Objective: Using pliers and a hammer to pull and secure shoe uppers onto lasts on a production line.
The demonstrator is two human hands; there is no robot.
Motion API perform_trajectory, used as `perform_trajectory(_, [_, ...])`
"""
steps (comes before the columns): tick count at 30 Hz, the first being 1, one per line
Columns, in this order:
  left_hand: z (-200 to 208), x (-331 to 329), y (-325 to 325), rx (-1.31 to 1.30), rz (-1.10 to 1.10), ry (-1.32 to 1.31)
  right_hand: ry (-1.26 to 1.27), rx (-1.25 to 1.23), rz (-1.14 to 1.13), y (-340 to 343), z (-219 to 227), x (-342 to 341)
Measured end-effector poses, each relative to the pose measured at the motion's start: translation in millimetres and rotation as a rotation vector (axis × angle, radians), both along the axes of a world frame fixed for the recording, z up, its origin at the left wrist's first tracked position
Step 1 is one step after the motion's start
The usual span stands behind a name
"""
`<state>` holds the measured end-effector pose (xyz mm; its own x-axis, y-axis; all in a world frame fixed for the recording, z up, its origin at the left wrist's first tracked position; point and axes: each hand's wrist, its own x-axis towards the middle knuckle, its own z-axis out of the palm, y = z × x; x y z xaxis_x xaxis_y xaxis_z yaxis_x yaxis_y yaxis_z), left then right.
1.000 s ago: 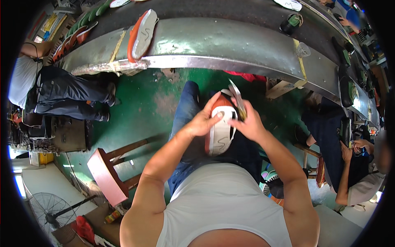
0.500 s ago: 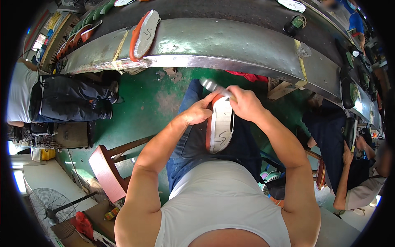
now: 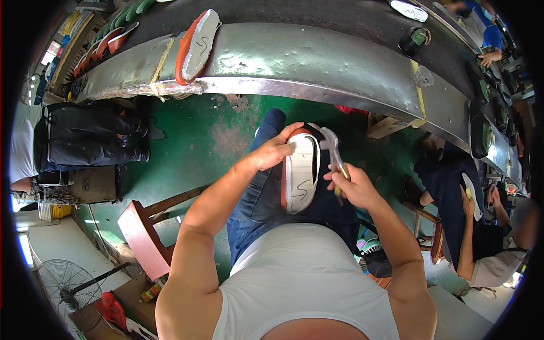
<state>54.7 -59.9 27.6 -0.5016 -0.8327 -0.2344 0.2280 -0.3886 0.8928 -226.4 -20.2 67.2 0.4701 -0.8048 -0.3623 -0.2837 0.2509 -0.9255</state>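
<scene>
A shoe upper with orange-red sides (image 3: 284, 187) lies sole up across my thighs, its pale underside (image 3: 301, 170) facing me and bearing a dark drawn mark. My left hand (image 3: 273, 152) is closed round its far end, thumb pressed on the pale underside and fingers over the red edge. To the right of the shoe, my right hand (image 3: 356, 188) grips the yellowish handle of a hammer (image 3: 331, 145). The hammer's shiny metal head stands beside the shoe's far right edge; whether they touch, I cannot tell.
A metal-edged workbench (image 3: 306, 54) runs across the front, with another orange-red shoe (image 3: 197, 48) lying sole up on its edge. A clear cup (image 3: 423, 76) and a dark jar (image 3: 412, 41) stand farther right. A wooden stool (image 3: 144, 238) is at left. Co-workers are on both sides.
My right hand has come down and to the right, bringing the hammer from above the shoe's far end to beside it. My left hand still holds the shoe in nearly the same place.
</scene>
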Motion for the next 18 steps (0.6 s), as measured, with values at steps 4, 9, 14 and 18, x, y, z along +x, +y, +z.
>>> perform_trajectory(4, [-4.8, 6.5, -3.3, 0.101, -0.031, 0.115, -0.062, 0.234, 0.129, 1.9, -7.2, 7.7])
perform_trajectory(9, [-15.8, -5.4, -9.3, -0.205, 0.060, -0.388, -0.102, 0.418, 0.006, -10.8, 3.2, 24.3])
perform_trajectory(14, [-14.4, 12.4, -25.4, -0.015, -0.113, -0.139, -0.051, 0.445, 0.028, -19.0, 1.7, 26.4])
perform_trajectory(18, [-21.9, 29.5, -33.4, 0.050, -0.194, -0.070, 0.156, 0.232, 0.135, -25.2, -4.3, 33.6])
